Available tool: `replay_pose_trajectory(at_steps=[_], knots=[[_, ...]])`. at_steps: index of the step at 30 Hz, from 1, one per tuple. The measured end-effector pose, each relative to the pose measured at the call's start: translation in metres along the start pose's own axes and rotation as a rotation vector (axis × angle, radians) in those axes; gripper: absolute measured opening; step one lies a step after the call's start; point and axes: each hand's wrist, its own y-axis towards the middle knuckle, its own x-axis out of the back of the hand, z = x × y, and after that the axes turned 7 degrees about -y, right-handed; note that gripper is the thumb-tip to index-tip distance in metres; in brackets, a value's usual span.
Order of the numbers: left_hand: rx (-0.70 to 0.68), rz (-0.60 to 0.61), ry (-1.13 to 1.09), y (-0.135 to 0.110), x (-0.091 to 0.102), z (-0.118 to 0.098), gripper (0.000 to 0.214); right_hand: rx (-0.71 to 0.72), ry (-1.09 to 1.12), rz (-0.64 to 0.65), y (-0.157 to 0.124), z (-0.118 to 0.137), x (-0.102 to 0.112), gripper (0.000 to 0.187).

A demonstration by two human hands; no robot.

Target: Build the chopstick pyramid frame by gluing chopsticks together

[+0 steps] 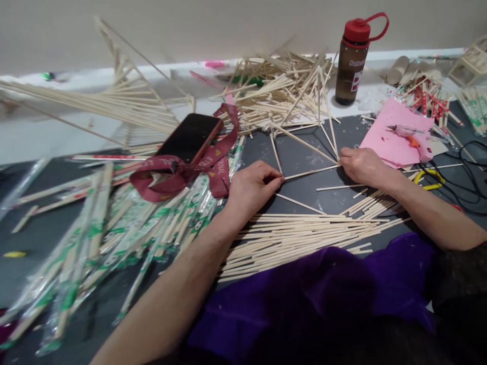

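Observation:
Between my hands lies a thin wooden stick [312, 173], pinched at both ends. My left hand [251, 188] closes thumb and fingertips on its left end, where an upright stick of a frame also comes down. My right hand [359, 165] is closed on the right end, at a corner where other sticks of the frame meet. The stick frame [300, 142] stands on the dark table behind the stick, with slanted sticks rising to a joint at the back. Several loose sticks [297, 238] lie in front of my hands.
Wrapped chopsticks [144, 228] cover the left side, with a phone [192, 137] and red lanyard [224, 175] above them. A bottle [352, 63] stands behind. At right, a glue gun [409, 133] rests on pink paper [395, 114], near yellow-handled pliers [429, 177] and black cables [470, 167].

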Motion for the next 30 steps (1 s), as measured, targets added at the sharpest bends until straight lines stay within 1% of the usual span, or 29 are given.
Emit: replay_pose_trajectory(at_steps=[2, 6, 9, 11, 13, 15, 19, 26, 30], knots=[[0.003, 0.001, 0.01, 0.001, 0.0, 0.0, 0.016, -0.005, 0.08, -0.045, 0.001, -0.006, -0.005, 0.03], [-0.006, 0.003, 0.026, 0.002, 0.0, 0.001, 0.018, 0.012, 0.419, -0.141, 0.002, -0.026, -0.018, 0.024], [-0.023, -0.006, 0.022, 0.001, -0.001, 0.002, 0.018, -0.065, 0.628, -0.176, 0.0, -0.035, -0.023, 0.025], [-0.026, -0.006, 0.014, 0.0, -0.001, 0.002, 0.018, -0.111, 0.701, -0.187, -0.002, -0.036, -0.025, 0.023], [-0.024, 0.0, 0.008, 0.0, -0.001, 0.003, 0.017, -0.105, 0.69, -0.21, -0.002, -0.035, -0.026, 0.019], [-0.022, 0.003, 0.005, 0.0, 0.0, 0.002, 0.016, -0.05, 0.63, -0.232, -0.002, -0.034, -0.027, 0.017], [-0.024, 0.006, -0.011, -0.001, 0.001, 0.0, 0.016, 0.046, 0.517, -0.268, -0.001, -0.034, -0.031, 0.018], [-0.029, 0.002, -0.029, -0.004, 0.0, -0.005, 0.016, 0.073, 0.292, -0.313, -0.003, -0.027, -0.035, 0.024], [-0.031, -0.004, -0.033, -0.005, 0.0, -0.004, 0.016, 0.071, 0.175, -0.291, -0.003, -0.023, -0.034, 0.028]])
